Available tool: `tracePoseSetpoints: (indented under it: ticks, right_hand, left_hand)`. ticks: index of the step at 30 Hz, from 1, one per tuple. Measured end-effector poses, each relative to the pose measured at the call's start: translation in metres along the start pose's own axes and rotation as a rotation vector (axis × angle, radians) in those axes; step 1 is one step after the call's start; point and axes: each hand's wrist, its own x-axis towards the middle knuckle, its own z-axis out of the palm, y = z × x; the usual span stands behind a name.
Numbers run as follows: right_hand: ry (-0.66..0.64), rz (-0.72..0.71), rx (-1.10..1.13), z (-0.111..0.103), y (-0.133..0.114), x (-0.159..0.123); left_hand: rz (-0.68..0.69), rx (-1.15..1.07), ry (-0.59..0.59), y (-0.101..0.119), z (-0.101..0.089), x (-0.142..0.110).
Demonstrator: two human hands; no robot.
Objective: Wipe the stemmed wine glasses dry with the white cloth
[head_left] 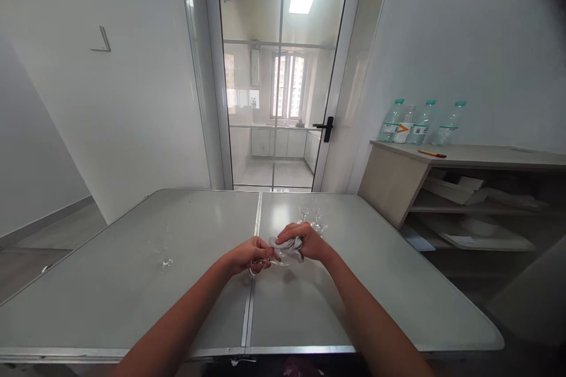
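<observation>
Just below the middle of the frame, the left hand [256, 254] has its fingers closed around a clear glass [282, 262], which is held sideways above the table. The right hand [305, 240] grips a bunched white cloth [292, 245] pressed against the glass, so the glass lies between the two hands. I can't make out exactly where each fingertip sits on it.

Just beyond the right hand stand some stemmed glasses [317, 224], and another glass [166, 262] stands well apart, at centre left. The grey table [198, 318] spreads broadly to both sides, split by a metal strip [246, 324] beneath the left hand. Its near edge crosses the bottom of the frame, below the hands; its far edge meets the glass door [292, 168]. At right, a cabinet [393, 179] borders the table, with plastic bottles [391, 121] on top.
</observation>
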Motion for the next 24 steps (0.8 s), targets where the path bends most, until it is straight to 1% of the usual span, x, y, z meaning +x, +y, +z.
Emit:
tracePoseSetpoints:
  ticks: [2,4,6,8,10,12,14,17,19,21,24]
  right_hand:
    - [0.029,-0.001,-0.102,0.001,0.001,0.0]
    - [0.094,0.037,-0.21,0.001,0.003,0.0]
    - [0.138,0.103,-0.26,0.0,0.005,0.0]
    - [0.176,0.237,-0.194,-0.001,0.008,0.0]
    - [0.209,0.392,-0.055,0.0,0.012,0.001]
    - [0.218,0.511,0.07,0.004,0.015,0.001]
    - [0.18,0.586,0.154,0.009,0.016,0.001]
    - [0.124,0.689,0.308,0.014,0.015,0.001]
    - [0.148,0.71,0.382,0.015,0.014,0.001]
    - [0.24,0.694,0.416,0.015,0.013,0.003]
    - [0.433,0.643,0.417,0.012,0.011,0.008]
  left_hand:
    - [0.097,0.072,0.072,0.0,0.001,-0.001]
    - [0.216,0.199,0.191,-0.003,0.005,0.001]
    - [0.32,0.362,0.325,-0.007,0.009,0.004]
    - [0.433,0.546,0.466,-0.013,0.012,0.007]
    - [0.551,0.715,0.584,-0.019,0.01,0.008]
    - [0.652,0.865,0.658,-0.022,0.006,0.007]
    - [0.721,1.001,0.708,-0.023,0.001,0.005]
    - [0.766,1.105,0.769,-0.021,-0.004,0.002]
    - [0.762,1.076,0.821,-0.02,-0.005,0.003]
    - [0.731,0.991,0.893,-0.019,-0.006,0.004]
    - [0.651,0.857,1.022,-0.018,-0.007,0.007]
